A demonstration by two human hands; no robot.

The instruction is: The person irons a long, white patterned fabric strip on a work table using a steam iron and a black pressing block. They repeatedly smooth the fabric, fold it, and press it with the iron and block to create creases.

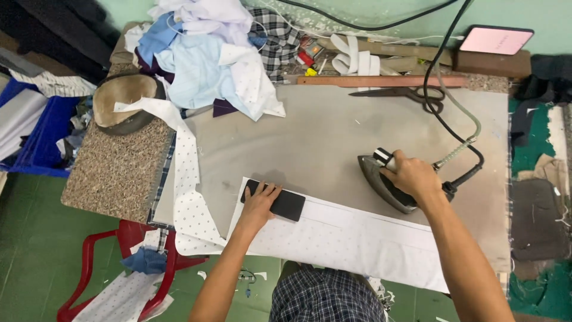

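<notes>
L hand [257, 206] lies flat w/ fingers spread on a black rectangular block [276, 200], pressing it onto the white dotted fabric strip [357, 238] that runs along the near edge of the table [310, 137]. R hand [411, 176] has its grip closed round the handle of the iron [384, 182], which sits on the grey cover just beyond the strip, toward the table's right side. Scissors [399, 92] & a wooden ruler [381, 80] lie at the far edge; pile of shirts [202, 53] at far-left corner.
</notes>
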